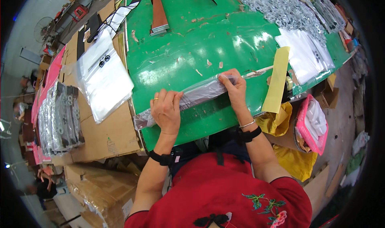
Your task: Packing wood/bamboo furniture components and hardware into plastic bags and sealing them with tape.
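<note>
A green tabletop (180,63) spans the middle, scuffed and littered with scraps; along its left side lies a brown cardboard sheet (102,137); at the far right a heap of metal rings (280,7) is spread out, with a stack of clear bags (298,57) just near of it; on the cardboard sheet rests another pile of clear bags (107,93), and to the left of that stands a row of wrapped packs (60,119).

A long grey strip (202,96) in clear plastic lies slantwise across the near part of the tabletop — its right end farther away than its left; a yellow strip (276,79) leans over the near right edge; a brown bar (159,12) lies well apart, on the far side.

The right hand (234,88) has its fingers pinching the grey strip's right end; the left hand (165,110) rests over its left part, fingers bunched — whether they grip or merely press, I cannot tell; two small black rings (104,61) sit on the left pile.
</note>
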The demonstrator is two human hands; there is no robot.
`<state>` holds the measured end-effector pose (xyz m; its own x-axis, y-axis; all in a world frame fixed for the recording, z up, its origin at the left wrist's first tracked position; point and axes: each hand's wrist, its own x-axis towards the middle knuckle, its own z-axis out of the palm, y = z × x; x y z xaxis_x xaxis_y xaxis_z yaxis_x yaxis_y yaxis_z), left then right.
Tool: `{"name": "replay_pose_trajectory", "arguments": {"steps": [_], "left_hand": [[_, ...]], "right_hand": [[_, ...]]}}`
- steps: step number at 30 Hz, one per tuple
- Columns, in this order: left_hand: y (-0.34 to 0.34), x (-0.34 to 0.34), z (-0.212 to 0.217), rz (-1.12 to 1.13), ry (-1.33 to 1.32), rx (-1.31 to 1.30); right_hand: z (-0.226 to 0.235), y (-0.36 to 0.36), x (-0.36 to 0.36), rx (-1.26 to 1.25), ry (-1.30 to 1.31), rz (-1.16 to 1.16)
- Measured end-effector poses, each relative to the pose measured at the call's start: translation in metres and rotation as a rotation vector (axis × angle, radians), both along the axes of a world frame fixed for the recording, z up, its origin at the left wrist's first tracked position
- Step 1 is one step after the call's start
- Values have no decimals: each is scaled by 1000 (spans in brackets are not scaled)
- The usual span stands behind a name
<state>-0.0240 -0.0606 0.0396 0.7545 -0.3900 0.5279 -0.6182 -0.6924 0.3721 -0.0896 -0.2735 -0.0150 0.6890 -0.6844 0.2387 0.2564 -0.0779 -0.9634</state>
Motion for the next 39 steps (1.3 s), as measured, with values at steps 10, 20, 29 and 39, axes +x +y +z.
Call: {"name": "replay_pose_trajectory", "arguments": {"steps": [10,20,29,39], "left_hand": [[0,-6,-3,-6,-111,45],[3,-11,2,-18,-49,49],[39,6,29,-224,28,97],[132,-11,40,-81,352,-81]], "right_hand": [[15,-9,-14,201,108,98],[8,-13,-2,11,119,90],[-1,-15,4,24,-2,81],[-3,-19,4,11,-21,81]]}}
